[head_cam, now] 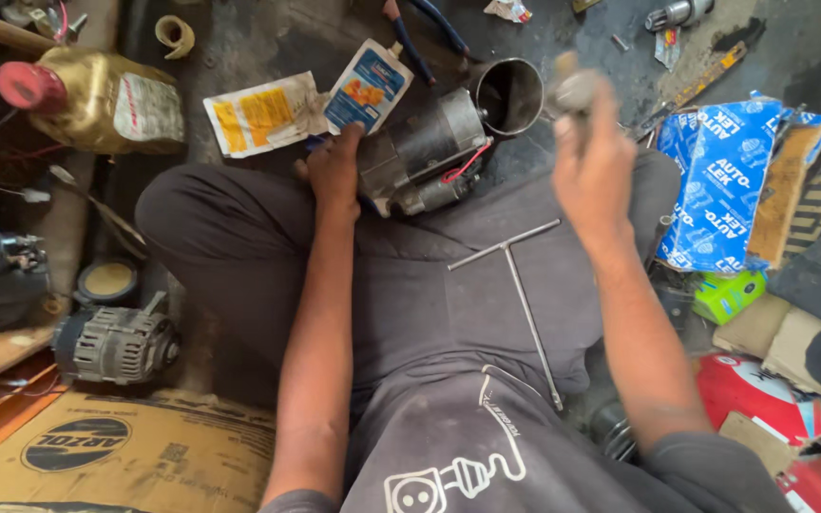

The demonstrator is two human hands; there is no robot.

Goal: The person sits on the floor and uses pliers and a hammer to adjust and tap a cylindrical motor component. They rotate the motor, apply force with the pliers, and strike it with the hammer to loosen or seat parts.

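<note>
Starter motor (427, 152) between knees, judged heavy, rigid, greasy; best gripped round housing. Left hand (334, 171) steadying beside it, finger closure hidden. Right hand (589, 161) above-right, clenched on blurred metal part (574, 90).

I see through one camera on the head. It looks straight down at the lap and floor (239, 57), close in, with both arms reaching away toward the picture's top.

Golden oil jug (97, 100) at the floor's upper-left corner; alternator (114, 344) by its left edge; T-handle wrench (522, 294) across the lap; blue carton (724, 180) at right.
</note>
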